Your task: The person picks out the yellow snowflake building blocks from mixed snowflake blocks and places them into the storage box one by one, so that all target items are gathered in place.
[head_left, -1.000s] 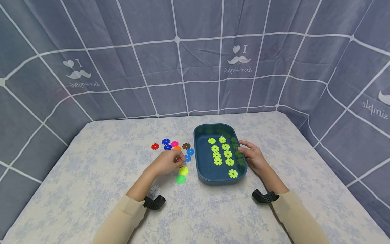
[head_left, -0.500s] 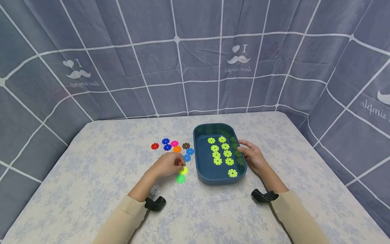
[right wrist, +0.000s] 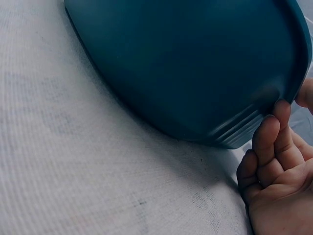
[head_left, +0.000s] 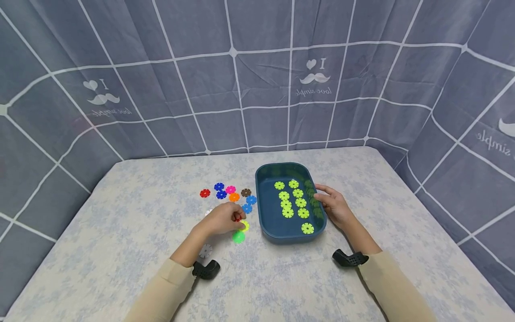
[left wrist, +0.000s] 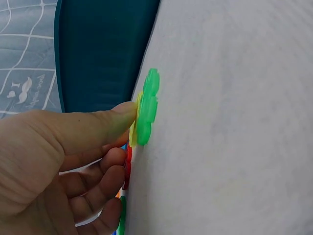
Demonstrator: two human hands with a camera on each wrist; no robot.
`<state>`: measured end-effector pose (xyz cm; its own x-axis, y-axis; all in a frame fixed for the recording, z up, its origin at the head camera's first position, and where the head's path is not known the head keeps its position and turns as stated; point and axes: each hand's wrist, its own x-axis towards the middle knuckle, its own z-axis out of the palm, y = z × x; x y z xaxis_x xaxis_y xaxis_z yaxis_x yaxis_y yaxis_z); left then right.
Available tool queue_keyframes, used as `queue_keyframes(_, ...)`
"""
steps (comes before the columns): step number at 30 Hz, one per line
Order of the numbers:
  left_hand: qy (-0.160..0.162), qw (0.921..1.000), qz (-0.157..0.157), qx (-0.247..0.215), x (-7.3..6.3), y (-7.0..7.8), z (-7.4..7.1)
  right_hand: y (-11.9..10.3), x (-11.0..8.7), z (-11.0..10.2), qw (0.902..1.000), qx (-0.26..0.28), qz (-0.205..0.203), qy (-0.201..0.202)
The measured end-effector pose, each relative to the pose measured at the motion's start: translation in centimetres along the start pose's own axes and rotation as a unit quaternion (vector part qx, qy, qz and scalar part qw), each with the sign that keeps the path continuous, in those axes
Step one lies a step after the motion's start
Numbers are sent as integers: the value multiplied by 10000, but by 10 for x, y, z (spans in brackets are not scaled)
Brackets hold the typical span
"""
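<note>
My left hand (head_left: 220, 218) is low over the table among loose flower-shaped plastic discs. Its thumb and forefinger pinch a yellow disc (head_left: 246, 226) at the edge; the forefinger's tip is mostly hidden in the left wrist view. Right beside that lies a green disc (left wrist: 148, 110), overlapping it in this view. A red disc (left wrist: 128, 166) shows under the curled fingers. With its thumb over the rim and fingers along the outside, my right hand (head_left: 337, 210) grips the dark teal plastic bin (head_left: 289, 240). Several yellow-green discs (head_left: 307, 228) lie spread inside the bin.
Beyond the left hand lie a red disc (head_left: 204, 193), dark blue discs (head_left: 219, 186), a pink disc (head_left: 230, 189), an orange disc (head_left: 234, 197), a brown disc (head_left: 246, 192) and light blue discs (head_left: 247, 208). A clear disc (head_left: 205, 251) lies near the left wrist. A grey-blue curtain (head_left: 261, 80) hangs behind.
My left hand has moved slightly down and toward the yellow disc, uncovering the orange disc. The yellow disc has shifted a little to the right. My right hand stays on the bin.
</note>
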<state>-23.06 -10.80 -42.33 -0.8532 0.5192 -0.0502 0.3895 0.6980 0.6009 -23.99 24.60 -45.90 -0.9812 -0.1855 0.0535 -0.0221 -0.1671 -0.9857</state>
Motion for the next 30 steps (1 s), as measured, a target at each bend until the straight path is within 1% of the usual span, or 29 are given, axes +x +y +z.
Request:
queue_keyframes(6, -52, 9999, 54, -89, -1, -1, 1, -3, 1, 4, 9993, -91, 296, 227)
queue_keyframes(16, -79, 9997, -36, -247, -2, -2, 3, -3, 0, 2, 9995, -16, 283, 171)
queue_keyframes(22, -89, 9993, -30, -365, -3, -3, 3, -3, 0, 2, 9992, -52, 344, 197)
queue_keyframes(30, -128, 9989, -114, -432, -3, -3, 2, -3, 1, 3, 9992, -24, 362, 187)
